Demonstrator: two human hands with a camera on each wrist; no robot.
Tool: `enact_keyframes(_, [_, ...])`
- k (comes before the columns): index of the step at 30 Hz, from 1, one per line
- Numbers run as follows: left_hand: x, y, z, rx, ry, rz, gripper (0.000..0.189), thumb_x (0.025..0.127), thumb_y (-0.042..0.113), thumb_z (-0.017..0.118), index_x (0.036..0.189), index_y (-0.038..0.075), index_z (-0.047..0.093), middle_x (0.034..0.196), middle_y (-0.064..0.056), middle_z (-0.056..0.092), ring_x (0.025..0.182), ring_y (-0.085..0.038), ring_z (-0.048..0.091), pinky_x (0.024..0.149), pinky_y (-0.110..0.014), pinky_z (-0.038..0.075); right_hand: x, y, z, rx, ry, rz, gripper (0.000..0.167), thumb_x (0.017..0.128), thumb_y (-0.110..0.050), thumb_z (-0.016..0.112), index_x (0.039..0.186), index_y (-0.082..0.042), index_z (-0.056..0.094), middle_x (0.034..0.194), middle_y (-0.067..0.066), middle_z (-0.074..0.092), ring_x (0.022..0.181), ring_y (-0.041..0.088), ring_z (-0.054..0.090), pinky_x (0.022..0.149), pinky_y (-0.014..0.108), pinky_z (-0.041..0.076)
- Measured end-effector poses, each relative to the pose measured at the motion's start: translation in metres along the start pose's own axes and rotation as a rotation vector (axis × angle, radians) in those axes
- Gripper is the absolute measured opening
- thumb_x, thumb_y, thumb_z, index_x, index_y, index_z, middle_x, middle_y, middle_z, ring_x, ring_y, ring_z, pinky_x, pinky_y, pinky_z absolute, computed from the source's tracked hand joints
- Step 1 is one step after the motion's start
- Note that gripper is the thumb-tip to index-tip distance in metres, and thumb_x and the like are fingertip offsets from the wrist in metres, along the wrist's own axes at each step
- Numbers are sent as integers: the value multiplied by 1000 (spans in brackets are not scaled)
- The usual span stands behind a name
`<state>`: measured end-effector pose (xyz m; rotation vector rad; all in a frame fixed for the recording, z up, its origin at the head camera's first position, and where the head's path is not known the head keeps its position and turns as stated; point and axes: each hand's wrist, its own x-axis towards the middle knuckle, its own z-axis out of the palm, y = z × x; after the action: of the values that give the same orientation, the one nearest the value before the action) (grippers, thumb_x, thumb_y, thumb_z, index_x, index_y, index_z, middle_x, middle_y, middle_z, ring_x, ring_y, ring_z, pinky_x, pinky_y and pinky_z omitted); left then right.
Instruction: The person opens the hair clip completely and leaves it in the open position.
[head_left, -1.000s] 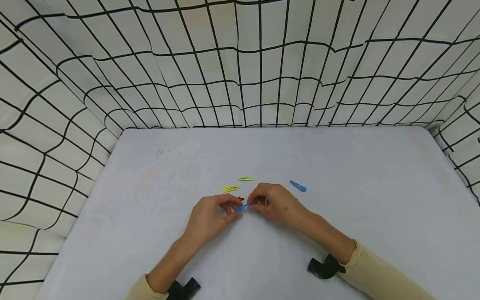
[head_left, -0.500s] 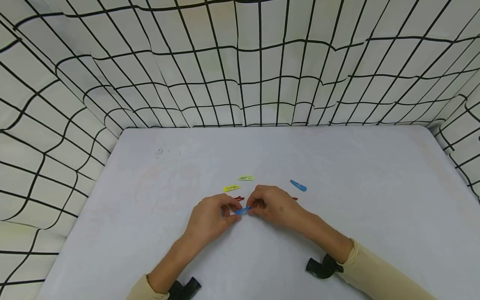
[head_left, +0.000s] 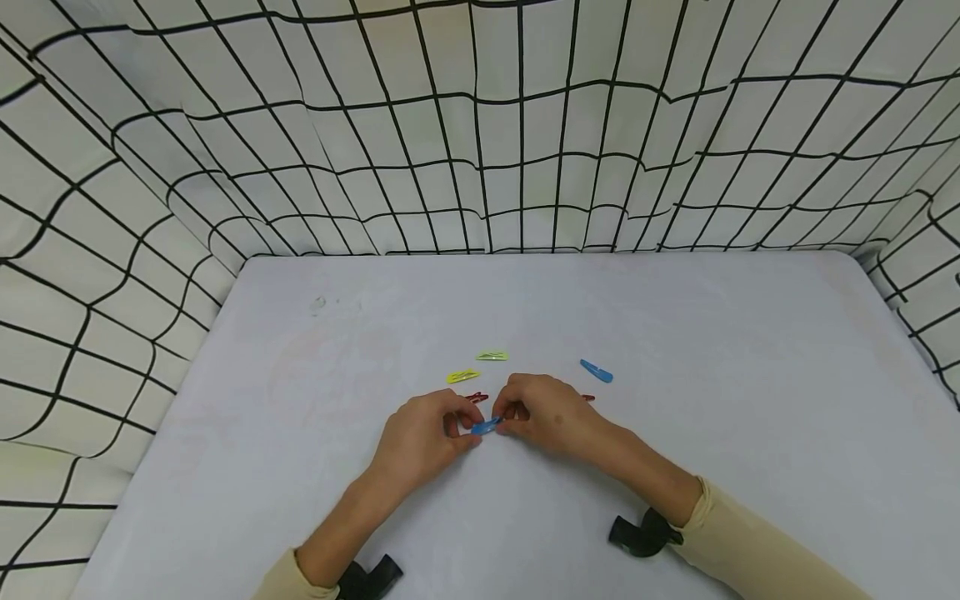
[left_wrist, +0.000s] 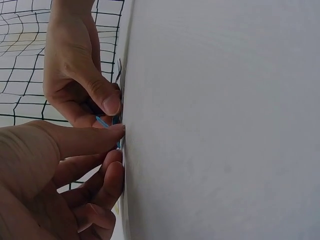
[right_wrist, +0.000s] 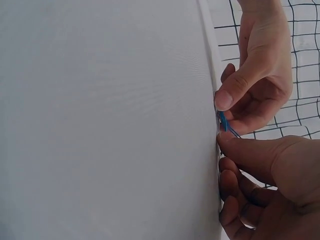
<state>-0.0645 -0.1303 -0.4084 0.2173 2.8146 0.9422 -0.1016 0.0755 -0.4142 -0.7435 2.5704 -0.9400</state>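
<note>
A blue snap hair clip (head_left: pixel 485 427) spans the small gap between my two hands, low over the table. My left hand (head_left: pixel 425 432) pinches its left end between thumb and fingers. At the other end, my right hand (head_left: pixel 553 414) grips it with thumb and fingertips. In the right wrist view the blue clip (right_wrist: pixel 223 121) has a thin strip standing apart from its body. Fingers hide much of it in the left wrist view. Just beyond the left fingertips lies a red hair clip (head_left: pixel 477 397), partly covered. Another red piece (head_left: pixel 588 397) peeks out beside the right hand.
Farther back lie a yellow hair clip (head_left: pixel 462 377) and a yellow-green one (head_left: pixel 492 356). A second blue clip (head_left: pixel 597 371) rests beyond the right hand. The white table (head_left: pixel 675 317) is bordered by white walls with black grid lines (head_left: pixel 520 125).
Both hands and the blue clip have shifted slightly toward the near edge, the right hand most. More of the red clips has come into sight.
</note>
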Motion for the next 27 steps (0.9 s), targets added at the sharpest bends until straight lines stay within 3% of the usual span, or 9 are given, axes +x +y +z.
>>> enact_keyframes(18, [0, 2, 1, 16, 5, 5, 19, 78, 15, 91, 87, 26, 77, 74, 14, 63, 65, -4, 54, 60, -24, 43, 2, -2, -1, -15, -37, 63, 13, 88, -17, 84, 100, -17, 77, 89, -8, 65, 81, 8, 58, 73, 23, 49])
enact_keyframes(27, [2, 4, 2, 38, 36, 26, 15, 81, 22, 89, 90, 26, 79, 74, 18, 64, 65, -2, 52, 61, -22, 43, -3, 5, -10, 13, 23, 82, 13, 90, -10, 80, 100, -19, 76, 93, -10, 69, 84, 7, 60, 77, 22, 52])
